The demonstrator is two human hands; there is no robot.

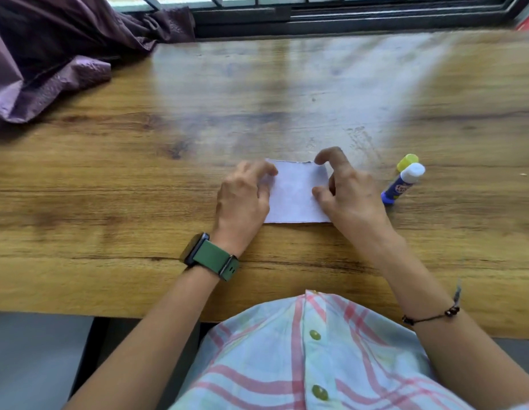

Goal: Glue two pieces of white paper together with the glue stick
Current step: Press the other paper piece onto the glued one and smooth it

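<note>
**Reader:** Paper first, please. Where is it?

**Describer:** White paper [297, 192] lies flat on the wooden bench [139, 187], directly in front of the person and between both hands. It looks like one square; I cannot tell whether a second sheet sits exactly beneath it.

**Reader:** What are the hands doing?

**Describer:** The left hand [242, 196] covers the paper's left edge, fingers curled down onto it. The right hand [343, 187] is on the right edge, index finger arched at the far corner, thumb pressing the sheet lower down. Neither grip is clenched around anything or lifted; both touch the paper with bent fingertips. I judge they are pinning and squaring the edges so the sheets stay aligned while being pressed together.

**Reader:** And the glue?

**Describer:** The glue stick [402, 184] lies on its side just right of the right hand, blue body, white end. A yellow cap [407, 161] sits touching it, which suggests the stick is set aside, within reach. A purple cloth [50, 69] is heaped at the far left.
</note>
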